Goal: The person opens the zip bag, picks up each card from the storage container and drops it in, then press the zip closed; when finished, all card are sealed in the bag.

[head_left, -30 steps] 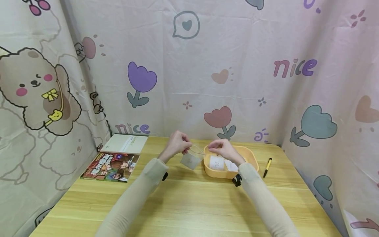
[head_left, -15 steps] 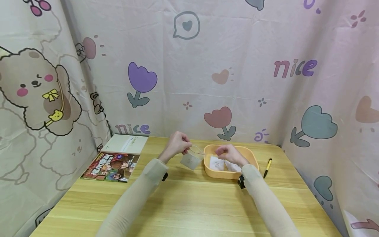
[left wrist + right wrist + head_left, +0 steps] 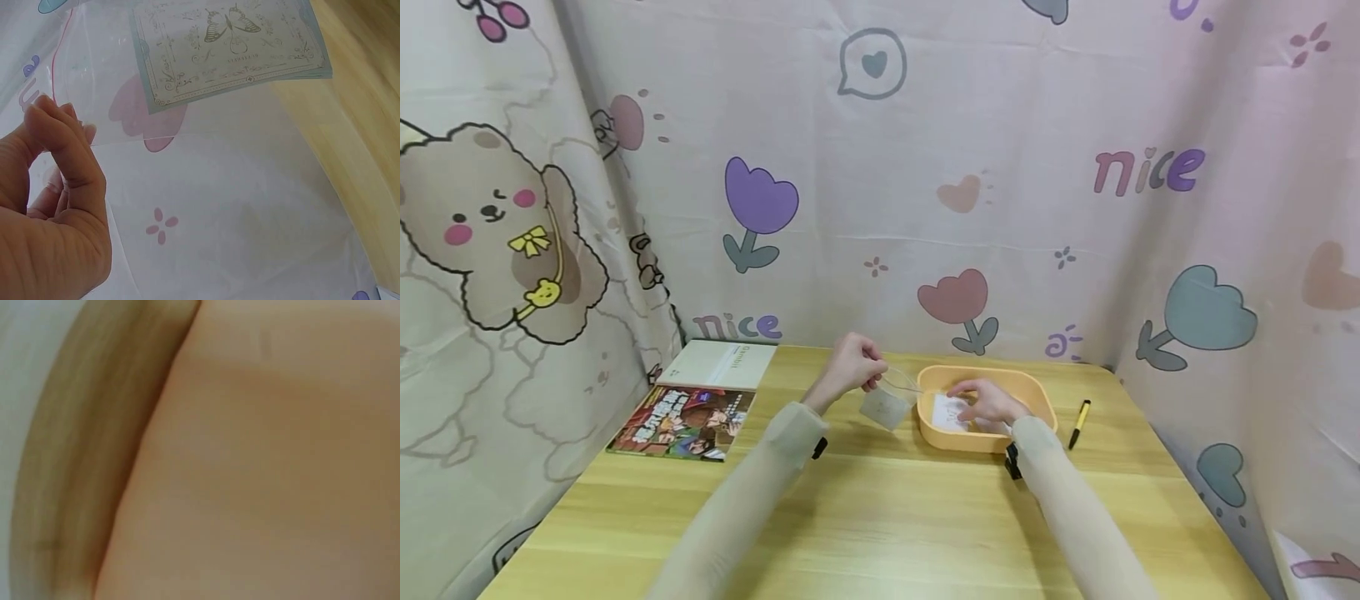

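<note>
My left hand [image 3: 853, 362] pinches the top of a clear zip bag [image 3: 100, 81] between thumb and fingers. Inside the bag hangs a small stack of pale cards [image 3: 231, 44] with a butterfly print, also visible as a pale square in the head view. To the right, my right hand [image 3: 992, 402] reaches into a yellow-orange basket [image 3: 977, 444], its fingers spread over white printed cards [image 3: 949, 414]. Whether the fingertips grip a card cannot be told. The right wrist view holds mostly the blurred basket wall [image 3: 262, 475]; the right hand is hidden there.
A yellow and black pen [image 3: 1078, 423] lies right of the basket on the wooden table [image 3: 917, 525]. A colourful comic-style book [image 3: 681, 422] and a pale book [image 3: 718, 365] lie at the back left. A patterned curtain [image 3: 865, 192] stands behind the table.
My right hand has moved from the basket's left rim, beside the bag, rightward and then down onto the cards in the basket. The left hand and the bag have stayed nearly still.
</note>
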A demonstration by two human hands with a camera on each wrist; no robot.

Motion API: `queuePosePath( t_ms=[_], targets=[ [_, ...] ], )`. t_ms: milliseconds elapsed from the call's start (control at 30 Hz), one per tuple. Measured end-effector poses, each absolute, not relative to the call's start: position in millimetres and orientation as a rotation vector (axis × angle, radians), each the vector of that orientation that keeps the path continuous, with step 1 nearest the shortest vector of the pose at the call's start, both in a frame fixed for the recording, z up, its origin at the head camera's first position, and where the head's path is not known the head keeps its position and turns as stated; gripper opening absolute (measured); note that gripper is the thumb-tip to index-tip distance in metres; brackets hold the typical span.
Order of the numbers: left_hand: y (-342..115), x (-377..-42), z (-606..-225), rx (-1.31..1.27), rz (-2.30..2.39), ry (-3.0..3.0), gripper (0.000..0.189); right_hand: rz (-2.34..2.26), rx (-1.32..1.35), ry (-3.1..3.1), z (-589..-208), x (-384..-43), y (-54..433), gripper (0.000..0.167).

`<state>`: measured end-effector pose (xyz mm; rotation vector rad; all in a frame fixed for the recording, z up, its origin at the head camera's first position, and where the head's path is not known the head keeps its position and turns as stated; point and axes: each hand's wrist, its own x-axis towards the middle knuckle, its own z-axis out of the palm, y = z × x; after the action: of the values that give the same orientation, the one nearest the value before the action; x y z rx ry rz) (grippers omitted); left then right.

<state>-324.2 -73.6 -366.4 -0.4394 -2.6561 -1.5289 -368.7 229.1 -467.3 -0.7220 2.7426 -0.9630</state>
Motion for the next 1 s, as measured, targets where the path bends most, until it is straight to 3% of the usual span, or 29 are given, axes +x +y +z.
queuePosePath(
  t_ms=[267,1000],
  targets=[
    [-78,-324,-369,-0.412,-1.507,-2.688,0.009,-1.04,-0.559,2.652,-478,-375,220,0.053],
    [-78,-325,-369,-0.406,-1.531,-2.69,0.01,-1.124,-0.495,2.705,-476,-372,220,0.053]
  ],
)
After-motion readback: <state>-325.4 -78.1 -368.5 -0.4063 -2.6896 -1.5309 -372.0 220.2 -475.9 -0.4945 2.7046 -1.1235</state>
